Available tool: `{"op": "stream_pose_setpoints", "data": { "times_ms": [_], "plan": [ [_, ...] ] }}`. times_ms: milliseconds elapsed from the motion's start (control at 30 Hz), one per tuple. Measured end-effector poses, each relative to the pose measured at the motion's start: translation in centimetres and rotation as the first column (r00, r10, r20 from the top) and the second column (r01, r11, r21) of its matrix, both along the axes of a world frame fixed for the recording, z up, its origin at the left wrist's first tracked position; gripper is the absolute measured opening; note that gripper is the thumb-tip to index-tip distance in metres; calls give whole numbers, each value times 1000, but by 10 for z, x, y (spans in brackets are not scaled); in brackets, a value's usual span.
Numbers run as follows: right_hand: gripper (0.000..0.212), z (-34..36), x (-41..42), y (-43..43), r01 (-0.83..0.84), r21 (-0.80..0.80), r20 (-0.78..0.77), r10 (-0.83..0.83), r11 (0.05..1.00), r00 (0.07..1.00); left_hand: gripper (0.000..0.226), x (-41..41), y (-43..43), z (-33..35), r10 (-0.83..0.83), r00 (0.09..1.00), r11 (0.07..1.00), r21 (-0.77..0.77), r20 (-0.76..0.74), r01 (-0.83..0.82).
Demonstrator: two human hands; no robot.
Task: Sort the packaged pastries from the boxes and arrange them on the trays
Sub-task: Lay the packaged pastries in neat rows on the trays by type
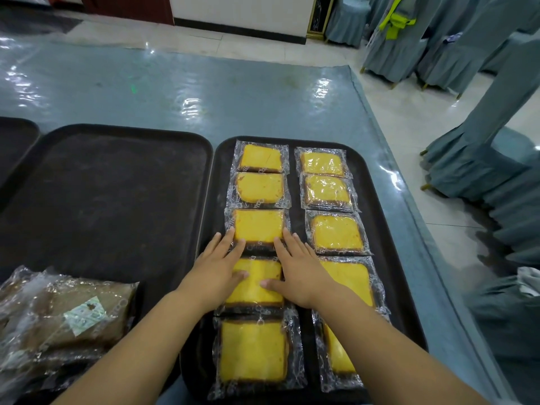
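Several clear-wrapped yellow cake slices lie in two columns on the right dark tray [377,200]. My left hand [217,268] and my right hand [301,267] lie flat with straight fingers on either side of the fourth slice [257,283] in the left column. Their fingertips reach the lower edge of the third slice [258,226]. My right forearm covers part of the nearest slice [336,355] in the right column. The middle dark tray [111,194] holds only a pile of brown wrapped pastries [64,314] at its near left corner.
A third dark tray [14,141] shows at the far left edge. All trays sit on a table under a shiny blue-grey plastic cover [204,92]. Chairs in blue-grey covers [482,171] stand close along the table's right side on a tiled floor.
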State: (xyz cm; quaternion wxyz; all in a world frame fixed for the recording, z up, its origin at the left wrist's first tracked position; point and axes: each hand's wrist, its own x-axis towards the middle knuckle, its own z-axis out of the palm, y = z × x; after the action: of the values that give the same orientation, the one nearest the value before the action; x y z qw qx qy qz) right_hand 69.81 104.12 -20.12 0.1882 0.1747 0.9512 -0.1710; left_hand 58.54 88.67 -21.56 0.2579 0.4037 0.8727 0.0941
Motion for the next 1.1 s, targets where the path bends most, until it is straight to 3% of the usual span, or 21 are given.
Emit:
{"op": "stream_pose_setpoints", "data": {
  "times_ms": [333, 467, 633, 1000, 1100],
  "plan": [
    [46, 21, 47, -13, 142, -90, -377, -165, 986, 912, 43, 35, -22, 19, 73, 997, 933, 355, -9, -65],
    [33, 24, 68, -16, 173, -151, -385, -219, 973, 897, 33, 50, -41, 22, 149, 987, 907, 390, 54, -159],
    [27, 28, 74, -22, 86, -232, -349, -166, 969, 922, 24, 68, -65, 28, 304, 945, 840, 435, 117, -324],
    [22, 32, 25, -91, -139, -363, -325, 15, 921, 945, 18, 65, -149, 55, 546, 836, 736, 445, 57, -511],
    [24, 32, 1, -118, -192, -357, -320, 74, 914, 945, 16, 48, -176, 57, 519, 855, 764, 443, 13, -470]
  ]
}}
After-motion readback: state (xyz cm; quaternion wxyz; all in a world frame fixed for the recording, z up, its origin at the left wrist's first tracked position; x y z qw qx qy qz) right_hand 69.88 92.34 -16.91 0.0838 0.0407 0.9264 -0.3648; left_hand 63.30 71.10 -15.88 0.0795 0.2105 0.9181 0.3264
